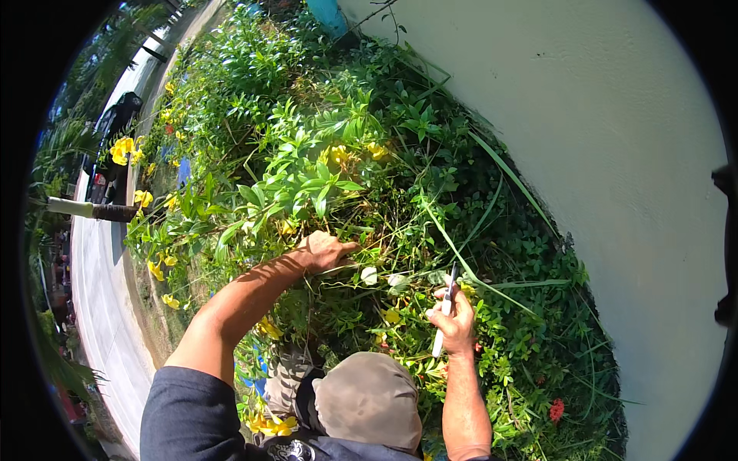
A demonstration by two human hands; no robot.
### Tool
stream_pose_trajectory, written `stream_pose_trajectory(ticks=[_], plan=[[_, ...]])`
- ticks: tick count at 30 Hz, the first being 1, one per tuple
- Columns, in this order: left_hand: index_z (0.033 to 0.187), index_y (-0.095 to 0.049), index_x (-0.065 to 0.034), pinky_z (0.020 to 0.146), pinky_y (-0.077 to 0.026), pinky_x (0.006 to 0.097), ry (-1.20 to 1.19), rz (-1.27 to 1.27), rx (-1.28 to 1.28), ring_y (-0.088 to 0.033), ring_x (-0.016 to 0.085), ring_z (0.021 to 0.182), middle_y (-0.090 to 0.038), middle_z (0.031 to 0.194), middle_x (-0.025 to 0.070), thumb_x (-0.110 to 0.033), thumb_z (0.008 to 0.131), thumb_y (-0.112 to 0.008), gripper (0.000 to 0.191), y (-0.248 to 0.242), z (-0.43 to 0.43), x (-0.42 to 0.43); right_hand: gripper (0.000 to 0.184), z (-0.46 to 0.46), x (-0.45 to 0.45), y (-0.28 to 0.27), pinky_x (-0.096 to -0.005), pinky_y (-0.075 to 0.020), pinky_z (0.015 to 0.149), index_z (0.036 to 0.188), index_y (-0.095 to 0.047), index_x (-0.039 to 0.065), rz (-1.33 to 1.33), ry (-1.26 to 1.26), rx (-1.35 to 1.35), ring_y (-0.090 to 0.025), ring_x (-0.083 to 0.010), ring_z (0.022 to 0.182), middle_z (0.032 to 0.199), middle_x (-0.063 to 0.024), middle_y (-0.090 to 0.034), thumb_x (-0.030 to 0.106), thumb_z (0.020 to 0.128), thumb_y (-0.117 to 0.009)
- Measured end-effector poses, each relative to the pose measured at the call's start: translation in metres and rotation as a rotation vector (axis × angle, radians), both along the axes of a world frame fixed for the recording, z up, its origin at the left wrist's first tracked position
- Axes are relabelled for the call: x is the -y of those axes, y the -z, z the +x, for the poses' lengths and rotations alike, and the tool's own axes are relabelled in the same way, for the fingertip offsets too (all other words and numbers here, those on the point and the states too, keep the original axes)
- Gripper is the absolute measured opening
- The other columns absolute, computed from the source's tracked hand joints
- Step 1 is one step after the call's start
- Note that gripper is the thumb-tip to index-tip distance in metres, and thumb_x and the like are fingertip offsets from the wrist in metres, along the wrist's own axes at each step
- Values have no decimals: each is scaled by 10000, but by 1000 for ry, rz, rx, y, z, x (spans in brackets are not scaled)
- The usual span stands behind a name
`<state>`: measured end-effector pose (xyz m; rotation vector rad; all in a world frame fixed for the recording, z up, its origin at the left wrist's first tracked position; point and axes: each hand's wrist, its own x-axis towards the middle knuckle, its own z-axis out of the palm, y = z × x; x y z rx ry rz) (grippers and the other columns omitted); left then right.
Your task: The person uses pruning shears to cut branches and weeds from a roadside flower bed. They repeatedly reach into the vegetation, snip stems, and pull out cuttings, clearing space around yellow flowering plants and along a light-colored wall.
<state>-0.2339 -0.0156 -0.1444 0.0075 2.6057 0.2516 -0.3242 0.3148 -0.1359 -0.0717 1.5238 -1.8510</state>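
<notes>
My left hand (327,252) reaches into the middle of the leafy, yellow-flowered shrub (314,184), near thin stems. The finger pointing right is extended, and foliage hides the undersides of the fingers. To the right, my right hand (455,322) is closed around a white-handled cutting tool (444,320), perhaps pruning shears or a knife. Its dark tip points up toward the greenery. A long green grass blade (452,248) runs just above that tip. Several pale round leaves, one of them bright (369,275), lie between the two hands.
A pale plastered wall (605,150) borders the plants on the right. Red flowers (556,410) show low at right. On the left are a slim trunk (109,211), a paved path (104,305) and a dark vehicle (118,132). A blue post (327,17) stands at the top.
</notes>
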Motion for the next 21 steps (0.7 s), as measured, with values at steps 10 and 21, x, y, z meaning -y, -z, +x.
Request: stream_pose_trajectory(ticks=[10, 21], plan=[[1228, -540, -109, 731, -504, 480, -163, 241, 53, -645, 376, 795, -649, 795, 191, -700, 871, -401, 704, -23, -21, -11, 779, -58, 74, -64, -318, -492, 869, 1296, -522, -23, 152, -557, -601, -611, -205, 942, 1097, -98, -594, 140, 580, -782], [1112, -637, -102, 783, -494, 463, -478, 657, -30, -637, 388, 854, -670, 863, 206, -581, 882, -471, 557, -21, -6, 9, 652, -59, 71, -85, -494, -500, 726, 1414, -390, 124, -77, 389, 280, -593, -244, 817, 958, -99, -606, 270, 807, -581]])
